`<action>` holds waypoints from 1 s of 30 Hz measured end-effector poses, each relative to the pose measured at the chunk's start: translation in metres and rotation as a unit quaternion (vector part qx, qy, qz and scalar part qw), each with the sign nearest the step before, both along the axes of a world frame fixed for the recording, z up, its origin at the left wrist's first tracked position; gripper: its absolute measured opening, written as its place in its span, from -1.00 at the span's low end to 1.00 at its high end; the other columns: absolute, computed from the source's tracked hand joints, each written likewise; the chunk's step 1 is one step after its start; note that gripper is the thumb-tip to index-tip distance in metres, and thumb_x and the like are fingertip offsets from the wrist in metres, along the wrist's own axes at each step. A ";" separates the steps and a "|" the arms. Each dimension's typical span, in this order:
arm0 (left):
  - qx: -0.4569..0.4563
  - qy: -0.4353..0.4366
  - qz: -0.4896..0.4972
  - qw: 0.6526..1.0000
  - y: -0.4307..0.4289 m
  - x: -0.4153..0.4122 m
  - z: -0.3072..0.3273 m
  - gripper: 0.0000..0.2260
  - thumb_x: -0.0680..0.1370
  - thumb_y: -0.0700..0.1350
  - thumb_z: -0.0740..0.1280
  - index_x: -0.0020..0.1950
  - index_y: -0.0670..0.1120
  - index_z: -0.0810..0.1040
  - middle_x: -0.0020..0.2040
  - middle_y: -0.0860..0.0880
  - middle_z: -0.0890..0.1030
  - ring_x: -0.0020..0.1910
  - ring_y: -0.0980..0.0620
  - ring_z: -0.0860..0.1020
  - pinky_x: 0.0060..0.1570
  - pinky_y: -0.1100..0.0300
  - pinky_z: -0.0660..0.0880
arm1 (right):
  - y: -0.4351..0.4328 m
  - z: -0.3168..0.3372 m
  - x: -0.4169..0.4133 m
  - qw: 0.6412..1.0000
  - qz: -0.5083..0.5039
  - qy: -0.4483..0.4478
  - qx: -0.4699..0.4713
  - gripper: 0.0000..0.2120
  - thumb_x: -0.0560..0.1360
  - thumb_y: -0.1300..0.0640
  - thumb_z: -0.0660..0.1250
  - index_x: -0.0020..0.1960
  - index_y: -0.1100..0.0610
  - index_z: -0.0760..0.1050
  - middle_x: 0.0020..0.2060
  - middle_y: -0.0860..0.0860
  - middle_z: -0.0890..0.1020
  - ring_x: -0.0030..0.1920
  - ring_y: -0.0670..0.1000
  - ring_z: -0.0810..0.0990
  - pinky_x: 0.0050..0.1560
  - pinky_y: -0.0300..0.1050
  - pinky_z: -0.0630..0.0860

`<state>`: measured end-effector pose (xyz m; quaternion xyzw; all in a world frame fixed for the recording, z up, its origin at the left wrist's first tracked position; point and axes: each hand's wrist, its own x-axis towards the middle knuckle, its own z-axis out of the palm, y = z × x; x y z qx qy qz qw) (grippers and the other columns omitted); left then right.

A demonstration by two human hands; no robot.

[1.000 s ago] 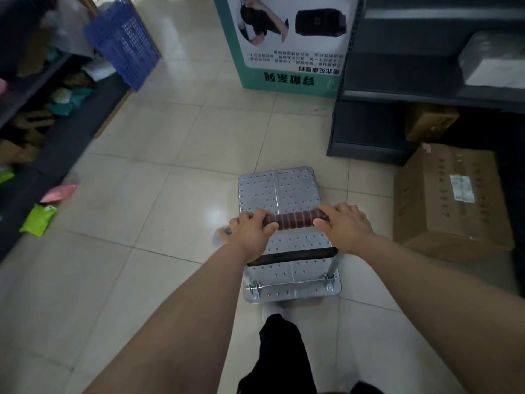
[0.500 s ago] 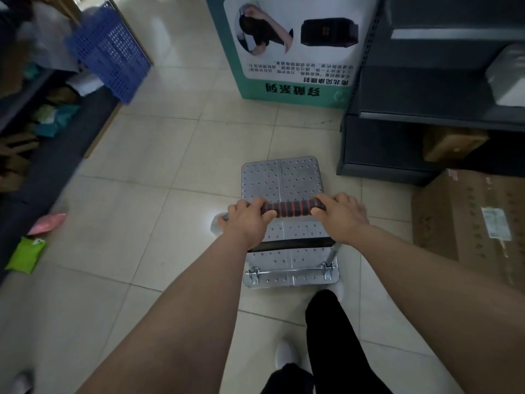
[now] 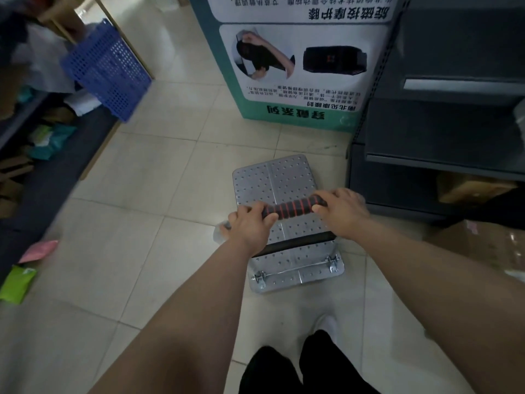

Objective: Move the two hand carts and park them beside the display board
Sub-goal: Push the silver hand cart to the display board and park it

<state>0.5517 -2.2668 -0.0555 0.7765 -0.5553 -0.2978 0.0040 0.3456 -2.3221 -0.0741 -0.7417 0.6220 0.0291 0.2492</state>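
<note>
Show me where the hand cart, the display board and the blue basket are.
hand cart [image 3: 284, 177]: head view, bare front of its perforated deck.
display board [image 3: 301, 118]: head view, green bottom band.
blue basket [image 3: 108, 69]: head view, lattice side wall.

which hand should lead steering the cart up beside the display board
Left, likely. The display board stands ahead and slightly left of the cart, and a dark shelf crowds the right side. Both the left hand and right hand grip the handle.
</note>
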 end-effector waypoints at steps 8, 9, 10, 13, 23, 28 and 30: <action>-0.009 -0.003 0.010 1.000 -0.078 0.004 0.000 -0.72 0.59 0.23 0.03 0.20 0.18 0.35 0.26 -0.09 0.37 0.25 -0.16 0.28 0.28 -0.23 0.15 | -0.079 0.002 0.016 0.998 -0.042 -0.036 0.025 -0.60 0.59 -0.07 0.06 0.43 -0.13 0.22 0.50 0.05 0.16 0.53 0.12 -0.12 0.46 0.19 -0.04; -0.010 -0.003 0.010 1.000 -0.088 0.007 -0.001 -0.72 0.59 0.24 0.03 0.21 0.18 0.36 0.27 -0.09 0.37 0.26 -0.16 0.28 0.29 -0.24 0.14 | -0.087 0.001 0.019 0.998 -0.049 -0.035 0.026 -0.59 0.59 -0.07 0.05 0.44 -0.13 0.20 0.52 0.05 0.13 0.53 0.12 -0.15 0.47 0.20 -0.05; -0.010 -0.003 0.010 1.000 -0.097 0.011 -0.002 -0.71 0.59 0.24 0.03 0.21 0.18 0.36 0.27 -0.09 0.37 0.27 -0.17 0.27 0.30 -0.25 0.14 | -0.096 0.000 0.023 0.998 -0.055 -0.033 0.026 -0.58 0.59 -0.07 0.05 0.44 -0.13 0.19 0.52 0.05 0.12 0.54 0.12 -0.17 0.47 0.20 -0.04; -0.013 -0.002 0.003 1.000 -0.124 0.025 -0.002 -0.70 0.58 0.25 0.03 0.21 0.17 0.37 0.28 -0.09 0.36 0.30 -0.18 0.26 0.31 -0.27 0.12 | -0.121 -0.002 0.038 0.997 -0.071 -0.027 0.022 -0.57 0.59 -0.07 0.05 0.45 -0.11 0.18 0.52 0.07 0.11 0.54 0.13 -0.17 0.48 0.21 -0.02; -0.013 -0.013 -0.041 0.999 -0.192 0.088 -0.004 -0.70 0.59 0.25 0.02 0.20 0.16 0.34 0.27 -0.10 0.38 0.28 -0.18 0.28 0.28 -0.26 0.15 | -0.171 -0.002 0.097 0.995 -0.094 -0.015 0.024 -0.49 0.61 -0.08 0.01 0.52 -0.16 -0.04 0.56 0.03 -0.08 0.53 0.11 -0.25 0.49 0.23 -0.08; -0.009 -0.032 -0.061 0.998 -0.199 0.107 -0.002 -0.72 0.59 0.23 0.03 0.22 0.19 0.34 0.25 -0.10 0.39 0.25 -0.17 0.31 0.23 -0.21 0.18 | -0.163 0.006 0.097 0.999 -0.038 0.006 -0.011 -0.46 0.61 -0.07 0.01 0.53 -0.15 -0.12 0.56 0.05 -0.10 0.54 0.10 -0.18 0.49 0.19 -0.15; -0.005 -0.031 -0.064 0.997 -0.201 0.110 0.001 -0.71 0.59 0.22 0.05 0.25 0.19 0.34 0.26 -0.11 0.39 0.25 -0.17 0.31 0.23 -0.21 0.19 | -0.157 0.009 0.093 0.999 -0.044 0.023 -0.014 -0.44 0.60 -0.11 0.03 0.52 -0.16 -0.13 0.56 0.05 -0.10 0.54 0.09 -0.16 0.47 0.19 -0.13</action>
